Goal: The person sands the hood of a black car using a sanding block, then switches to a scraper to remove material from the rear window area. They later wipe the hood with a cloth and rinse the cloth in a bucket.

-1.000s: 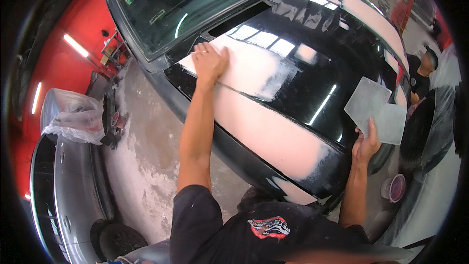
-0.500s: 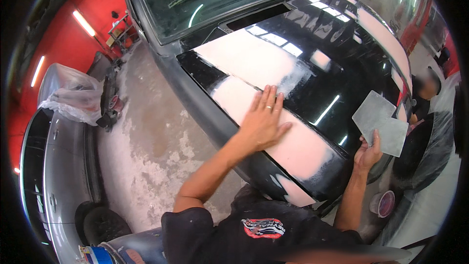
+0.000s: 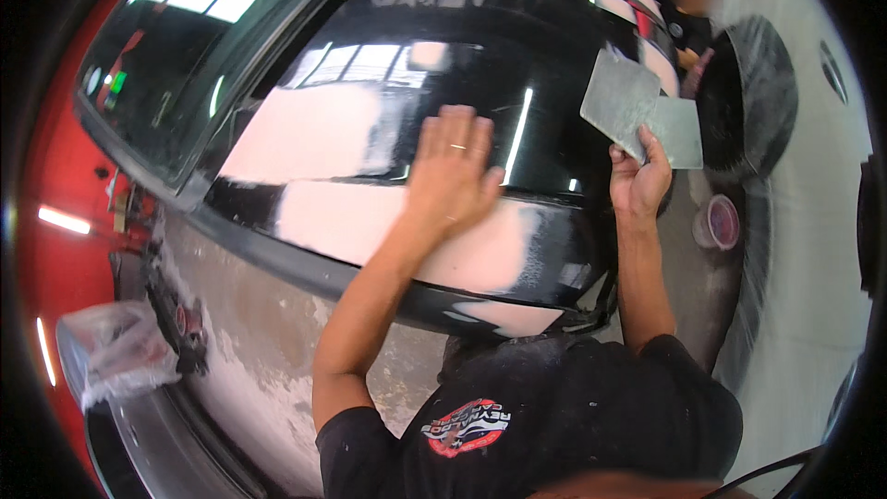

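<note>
My left hand (image 3: 455, 171) lies flat on a black car hood (image 3: 480, 74), fingers stretched out and holding nothing. Its palm is over a pale pink filler patch (image 3: 337, 222) along the near side, while the fingertips reach past the panel seam onto black paint. Another pink filler patch (image 3: 296, 134) spreads beyond the seam, smeared grey at its right edge. Off the hood's front end, my right hand (image 3: 639, 180) grips two flat grey plates, thumb on top. The larger plate (image 3: 621, 97) partly overlaps the smaller plate (image 3: 681, 134).
A co-worker (image 3: 688, 23) is beyond the car's front. Near them stands a dark round-edged panel (image 3: 753, 97), and a small tub (image 3: 716, 222) sits below it. A grey car part under plastic wrap (image 3: 120, 351) is at lower left. The windshield (image 3: 199, 46) rises at upper left.
The view has turned, so the car lies more crosswise. My left hand has slid across the seam toward the front of the hood. My right hand still holds both plates.
</note>
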`<state>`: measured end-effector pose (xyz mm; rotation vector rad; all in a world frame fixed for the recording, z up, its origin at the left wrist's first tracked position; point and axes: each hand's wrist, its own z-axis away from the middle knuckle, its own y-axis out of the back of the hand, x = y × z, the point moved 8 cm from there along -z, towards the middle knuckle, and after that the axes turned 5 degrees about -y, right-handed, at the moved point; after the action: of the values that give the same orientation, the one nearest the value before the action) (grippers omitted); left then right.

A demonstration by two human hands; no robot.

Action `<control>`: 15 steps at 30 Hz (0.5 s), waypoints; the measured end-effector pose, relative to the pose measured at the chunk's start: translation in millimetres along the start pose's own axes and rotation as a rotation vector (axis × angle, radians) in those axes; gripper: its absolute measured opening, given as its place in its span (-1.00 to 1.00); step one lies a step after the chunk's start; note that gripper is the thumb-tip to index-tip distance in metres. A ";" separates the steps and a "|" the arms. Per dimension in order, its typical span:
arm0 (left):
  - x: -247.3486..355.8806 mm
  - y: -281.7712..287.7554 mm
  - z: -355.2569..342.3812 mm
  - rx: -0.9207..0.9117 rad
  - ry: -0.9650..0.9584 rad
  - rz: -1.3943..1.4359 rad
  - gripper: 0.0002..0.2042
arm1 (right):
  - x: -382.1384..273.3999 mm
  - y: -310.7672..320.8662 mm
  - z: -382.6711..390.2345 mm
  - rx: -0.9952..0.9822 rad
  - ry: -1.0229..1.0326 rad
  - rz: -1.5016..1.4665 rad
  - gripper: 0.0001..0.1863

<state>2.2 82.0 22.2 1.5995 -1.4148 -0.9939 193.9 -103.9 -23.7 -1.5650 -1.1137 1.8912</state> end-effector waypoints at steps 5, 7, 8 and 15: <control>123.5 -49.5 -79.9 -0.081 -0.359 0.180 -0.26 | -70.7 1.8 2.6 0.015 0.206 -0.006 -0.79; 146.8 -66.2 -105.7 -0.146 -0.403 0.120 -0.26 | -90.2 0.0 11.6 -0.025 0.262 0.018 -0.78; 149.5 -66.5 -113.2 -0.109 -0.406 0.129 -0.27 | -98.3 0.7 17.0 -0.031 0.298 0.056 -0.78; 114.2 -50.6 -90.2 -0.140 -0.496 0.289 -0.32 | -75.4 44.2 38.5 0.177 0.337 0.269 -0.73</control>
<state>113.9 -22.7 5.0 1.0445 -1.7967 -1.3338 183.6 -198.2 -12.9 -1.9133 -0.6010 1.7402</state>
